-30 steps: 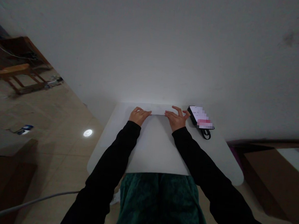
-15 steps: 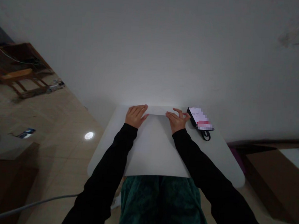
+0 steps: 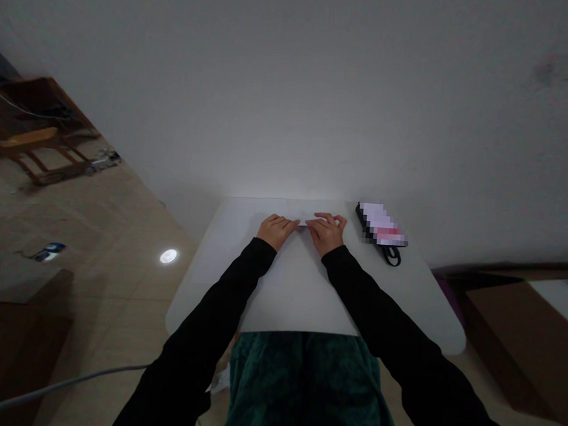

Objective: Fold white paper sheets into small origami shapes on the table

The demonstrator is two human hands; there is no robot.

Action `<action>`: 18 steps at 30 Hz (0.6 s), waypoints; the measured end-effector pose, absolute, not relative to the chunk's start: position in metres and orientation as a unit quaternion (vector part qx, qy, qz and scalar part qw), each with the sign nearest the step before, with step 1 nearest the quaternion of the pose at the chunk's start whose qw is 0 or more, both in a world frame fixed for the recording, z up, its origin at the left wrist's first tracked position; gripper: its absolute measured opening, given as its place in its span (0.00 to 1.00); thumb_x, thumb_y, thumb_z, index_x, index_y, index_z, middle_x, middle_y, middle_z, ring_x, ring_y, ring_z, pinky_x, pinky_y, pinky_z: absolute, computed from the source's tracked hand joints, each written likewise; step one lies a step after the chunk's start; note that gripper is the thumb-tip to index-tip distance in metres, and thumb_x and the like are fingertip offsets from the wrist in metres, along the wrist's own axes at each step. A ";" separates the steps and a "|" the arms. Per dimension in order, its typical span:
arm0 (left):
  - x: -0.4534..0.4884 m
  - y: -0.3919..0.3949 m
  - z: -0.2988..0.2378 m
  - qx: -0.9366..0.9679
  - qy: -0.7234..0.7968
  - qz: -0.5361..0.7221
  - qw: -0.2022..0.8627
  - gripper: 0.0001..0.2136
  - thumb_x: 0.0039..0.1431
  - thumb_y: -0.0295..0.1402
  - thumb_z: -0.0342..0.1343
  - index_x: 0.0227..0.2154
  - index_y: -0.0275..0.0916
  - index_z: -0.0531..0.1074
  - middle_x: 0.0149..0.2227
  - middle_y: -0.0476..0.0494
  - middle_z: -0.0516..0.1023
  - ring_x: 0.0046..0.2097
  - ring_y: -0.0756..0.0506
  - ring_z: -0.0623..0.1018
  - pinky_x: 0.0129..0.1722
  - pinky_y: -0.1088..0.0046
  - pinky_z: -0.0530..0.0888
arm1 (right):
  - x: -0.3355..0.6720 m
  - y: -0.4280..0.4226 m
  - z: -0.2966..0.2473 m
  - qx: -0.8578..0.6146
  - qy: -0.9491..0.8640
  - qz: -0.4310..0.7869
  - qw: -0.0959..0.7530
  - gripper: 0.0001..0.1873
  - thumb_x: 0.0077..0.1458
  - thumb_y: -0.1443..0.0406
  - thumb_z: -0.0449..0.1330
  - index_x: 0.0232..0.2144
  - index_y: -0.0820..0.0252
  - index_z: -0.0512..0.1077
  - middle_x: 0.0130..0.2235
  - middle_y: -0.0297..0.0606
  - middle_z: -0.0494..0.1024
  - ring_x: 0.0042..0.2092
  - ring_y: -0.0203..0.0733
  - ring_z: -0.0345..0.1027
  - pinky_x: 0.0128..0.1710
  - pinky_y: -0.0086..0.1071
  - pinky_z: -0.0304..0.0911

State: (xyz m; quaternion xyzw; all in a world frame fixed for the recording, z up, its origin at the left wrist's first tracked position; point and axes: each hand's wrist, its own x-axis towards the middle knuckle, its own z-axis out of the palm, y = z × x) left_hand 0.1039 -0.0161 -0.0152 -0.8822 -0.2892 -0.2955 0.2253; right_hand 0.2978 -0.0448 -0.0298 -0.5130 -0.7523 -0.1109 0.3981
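A white sheet of paper (image 3: pixel 298 285) lies on a small white table (image 3: pixel 418 300) in front of me. Its far end looks folded over. My left hand (image 3: pixel 275 230) and my right hand (image 3: pixel 328 232) rest side by side at that far edge. Both have curled fingers, and their tips meet and press on the paper near the middle of the edge. Black sleeves cover both arms.
A phone (image 3: pixel 379 225) with a lit screen and a black strap lies at the table's far right, close to my right hand. The table stands against a white wall. On the left are a tiled floor, a wooden chair (image 3: pixel 31 137) and a dark box (image 3: pixel 8 323).
My hands were apart at the paper's far corners, with the left one flat half a second ago. Both have slid inward and now meet at the middle with curled fingers.
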 end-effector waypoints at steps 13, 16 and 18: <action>0.105 -0.018 -0.012 -0.884 -0.288 -0.304 0.206 0.11 0.65 0.25 0.50 0.46 0.39 0.74 0.39 0.44 0.83 0.40 0.47 0.81 0.46 0.63 0.72 | 0.296 -0.044 -0.028 -0.475 -0.763 -0.106 0.426 0.08 0.62 0.64 0.58 0.33 0.56 0.77 0.35 0.34 0.83 0.43 0.40 0.72 0.49 0.41 0.48; 0.111 -0.021 -0.012 -0.884 -0.273 -0.307 0.225 0.10 0.66 0.26 0.50 0.44 0.37 0.74 0.35 0.45 0.83 0.36 0.48 0.81 0.42 0.67 0.73 | 0.296 -0.043 -0.030 -0.462 -0.760 -0.109 0.444 0.08 0.61 0.65 0.58 0.32 0.57 0.77 0.34 0.34 0.83 0.43 0.40 0.72 0.49 0.41 0.48; 0.114 -0.023 -0.012 -0.884 -0.266 -0.309 0.228 0.10 0.66 0.25 0.49 0.44 0.37 0.74 0.34 0.46 0.83 0.35 0.49 0.81 0.40 0.68 0.73 | 0.295 -0.043 -0.031 -0.463 -0.759 -0.095 0.448 0.08 0.61 0.65 0.58 0.31 0.57 0.76 0.33 0.35 0.82 0.43 0.40 0.71 0.48 0.40 0.50</action>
